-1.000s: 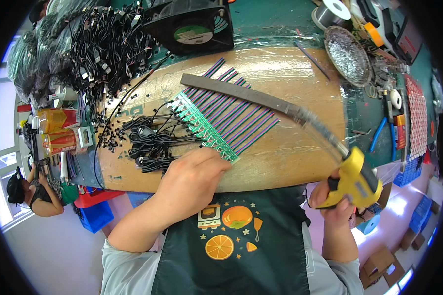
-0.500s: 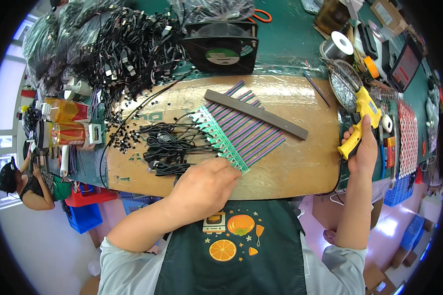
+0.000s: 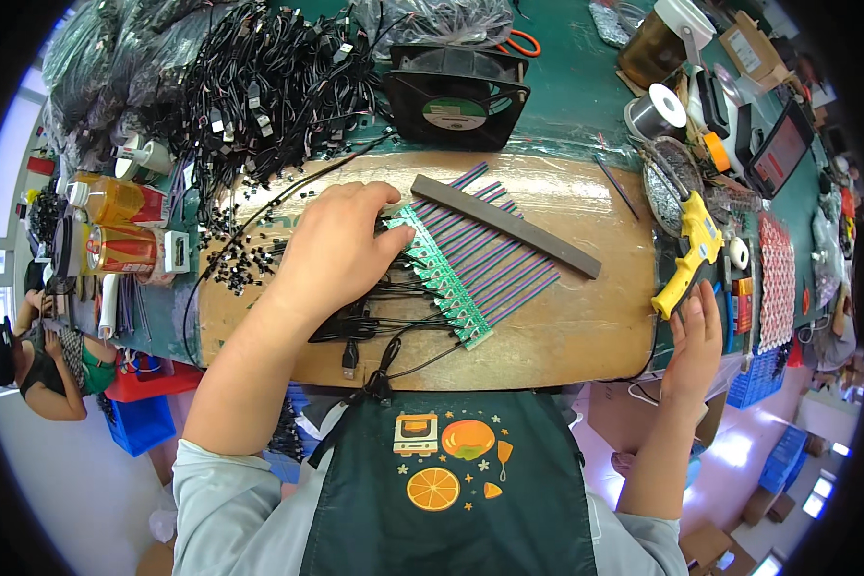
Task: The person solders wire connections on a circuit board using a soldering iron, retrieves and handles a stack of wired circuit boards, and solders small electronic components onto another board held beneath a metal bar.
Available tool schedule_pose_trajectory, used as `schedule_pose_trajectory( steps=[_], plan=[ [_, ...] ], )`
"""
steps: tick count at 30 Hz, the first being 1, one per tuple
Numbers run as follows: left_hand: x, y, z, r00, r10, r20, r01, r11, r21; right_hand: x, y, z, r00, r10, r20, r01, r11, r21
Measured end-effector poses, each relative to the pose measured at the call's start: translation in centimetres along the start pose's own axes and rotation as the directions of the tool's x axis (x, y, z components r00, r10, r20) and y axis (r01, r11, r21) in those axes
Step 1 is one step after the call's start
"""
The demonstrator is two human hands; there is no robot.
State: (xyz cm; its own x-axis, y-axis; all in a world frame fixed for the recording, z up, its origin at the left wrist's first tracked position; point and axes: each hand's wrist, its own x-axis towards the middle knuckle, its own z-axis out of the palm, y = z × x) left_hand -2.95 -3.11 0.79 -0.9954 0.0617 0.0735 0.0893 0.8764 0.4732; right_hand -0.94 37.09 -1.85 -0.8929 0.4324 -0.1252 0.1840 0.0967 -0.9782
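My left hand (image 3: 341,240) is over the upper left end of a green circuit board strip (image 3: 442,278), its thumb and forefinger apart. The thumb overlaps the strip's edge; whether it touches cannot be told. Black USB cables (image 3: 355,326) run from the strip's left side, partly hidden under that hand. Purple, green and black ribbon wires (image 3: 494,254) fan out to its right, with a dark grey bar (image 3: 509,228) lying across them. At the right, my right hand (image 3: 696,341) is open, just below a yellow glue gun (image 3: 696,250) whose nozzle points up toward a wire-mesh holder.
A black fan (image 3: 456,101) stands behind the tan work board (image 3: 586,336). Heaped cables (image 3: 269,86) fill the back left, near drink bottles (image 3: 125,206). Small black pieces (image 3: 245,259) lie scattered at left. A solder spool (image 3: 658,110) and a screen device (image 3: 782,149) sit right.
My right hand has let go of the glue gun, now resting at the holder, and moved down. My left hand has moved from the strip's near end up to its far end.
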Motion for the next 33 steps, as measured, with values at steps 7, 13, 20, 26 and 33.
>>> schedule_pose_trajectory(
  steps=[7, 13, 20, 26, 33],
  plan=[
    [0.6, -0.2, 0.4, 0.993, -0.091, 0.073, 0.095, 0.994, -0.055, -3.3, -2.5, 3.3, 0.749, -0.559, 0.354, 0.654, 0.541, -0.529],
    [1.3, -1.0, 0.5, 0.951, -0.241, 0.193, 0.282, 0.933, -0.222, -1.5, -3.1, 12.4, 0.382, -0.583, 0.717, 0.923, 0.269, -0.274],
    [0.6, -0.5, -0.4, 0.943, -0.257, 0.212, 0.324, 0.856, -0.403, -0.1, -1.5, 14.5, 0.413, -0.544, 0.73, 0.902, 0.353, -0.247],
    [-0.5, 0.0, -3.5, 0.898, -0.222, 0.379, 0.412, 0.724, -0.553, -2.1, -2.1, 10.8, 0.694, -0.521, 0.498, 0.72, 0.512, -0.468],
    [-4.7, -0.2, -8.2, 0.978, -0.164, 0.129, 0.192, 0.469, -0.862, -2.8, -0.3, 9.0, 0.676, -0.548, 0.492, 0.731, 0.42, -0.538]
  ],
)
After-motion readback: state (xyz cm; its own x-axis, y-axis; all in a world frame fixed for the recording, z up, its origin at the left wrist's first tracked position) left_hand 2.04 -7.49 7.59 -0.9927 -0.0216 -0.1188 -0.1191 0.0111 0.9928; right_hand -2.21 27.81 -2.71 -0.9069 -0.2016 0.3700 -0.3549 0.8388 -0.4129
